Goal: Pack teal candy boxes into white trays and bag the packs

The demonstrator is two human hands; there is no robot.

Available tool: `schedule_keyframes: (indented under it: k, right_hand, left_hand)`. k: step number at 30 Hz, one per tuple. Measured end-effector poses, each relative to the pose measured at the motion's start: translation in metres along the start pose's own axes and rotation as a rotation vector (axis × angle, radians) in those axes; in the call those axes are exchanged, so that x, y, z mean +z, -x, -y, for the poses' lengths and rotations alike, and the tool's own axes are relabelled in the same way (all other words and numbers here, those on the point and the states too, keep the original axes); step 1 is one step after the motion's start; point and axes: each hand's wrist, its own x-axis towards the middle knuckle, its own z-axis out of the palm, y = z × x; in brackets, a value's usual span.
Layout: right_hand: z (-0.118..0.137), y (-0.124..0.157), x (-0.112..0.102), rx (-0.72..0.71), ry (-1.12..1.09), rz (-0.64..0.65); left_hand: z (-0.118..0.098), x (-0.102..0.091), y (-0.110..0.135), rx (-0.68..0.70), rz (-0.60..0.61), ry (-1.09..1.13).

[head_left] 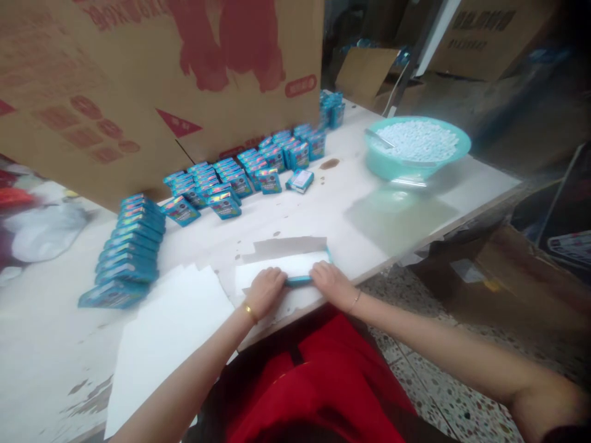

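Note:
A white cardboard piece with blue edges (300,263), partly folded with a grey flap standing along its far side, lies near the table's front edge. My left hand (268,287) has its fingers curled over the near edge, left of the middle. Toward the right end, my right hand (332,283) grips the same near edge, with a strip of blue showing between the two hands. Thumbs and the underside of the cardboard are hidden. Beside my left forearm lies a fanned stack of white sheets (173,326).
Small blue boxes (224,204) stand in rows at the back, with another row (133,246) at left. A large brown carton (161,80) rises behind them. A turquoise basin (376,163) of small white pieces stands at right, beside a translucent sheet (401,215).

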Motion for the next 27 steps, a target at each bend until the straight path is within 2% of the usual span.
schedule_keyframes:
  k: [3, 8, 13, 17, 19, 22, 24, 26, 27]
  right_hand:
    - [0.003, -0.003, -0.006, 0.030, 0.017, 0.065]
    - [0.001, -0.015, -0.012, 0.035, -0.013, 0.234]
    - [-0.013, -0.037, -0.017, -0.086, -0.079, 0.456]
    - [-0.031, -0.053, -0.025, -0.201, -0.090, 0.484]
    - [-0.046, -0.057, -0.032, -0.260, -0.082, 0.415]
    - [-0.066, -0.051, -0.043, -0.306, -0.075, 0.158]
    - [-0.071, -0.036, -0.049, -0.256, -0.090, 0.005]
    - [-0.064, -0.013, -0.053, -0.162, -0.116, -0.065]
    - [-0.058, 0.000, -0.053, -0.125, -0.133, -0.074]
  left_hand:
    - [-0.005, 0.000, -0.003, -0.036, 0.063, -0.030]
    - [-0.005, -0.013, -0.017, -0.041, 0.176, 0.092]
    - [-0.001, -0.027, -0.024, -0.066, 0.259, 0.245]
    - [-0.020, -0.023, -0.023, -0.163, 0.243, 0.272]
    - [-0.038, -0.014, -0.029, -0.241, 0.206, 0.273]
    - [-0.062, -0.004, -0.045, -0.353, 0.103, 0.353]
    - [-0.068, -0.006, -0.051, -0.389, 0.003, 0.474]
    - [-0.065, -0.013, -0.048, -0.334, -0.081, 0.531]
    - [-0.060, -0.017, -0.041, -0.264, -0.094, 0.504]
